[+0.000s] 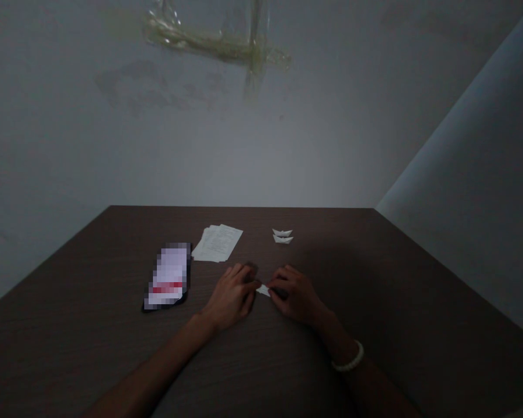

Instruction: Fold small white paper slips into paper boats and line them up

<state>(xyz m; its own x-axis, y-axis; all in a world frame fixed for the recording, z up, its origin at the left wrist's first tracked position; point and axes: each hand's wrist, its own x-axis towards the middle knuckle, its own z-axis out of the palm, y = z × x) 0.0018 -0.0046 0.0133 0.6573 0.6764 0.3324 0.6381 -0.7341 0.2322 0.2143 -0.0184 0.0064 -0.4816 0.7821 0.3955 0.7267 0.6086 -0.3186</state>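
while working low over the table [218, 371], pinched the small paper piece [264, 289] from both sides between left hand [232, 295] and right hand [297, 295], presumably to steady it, with paper boats [283, 239] and paper sheets [218, 244] beyond, likely out of the way.

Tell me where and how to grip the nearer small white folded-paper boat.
Pinch the nearer small white folded-paper boat lightly by its right pointed end, coming from the right. That slim tip juts outward, while the farther small white folded-paper boat sits close behind, likely making the far side awkward; folded paper may crumple under a hard squeeze.
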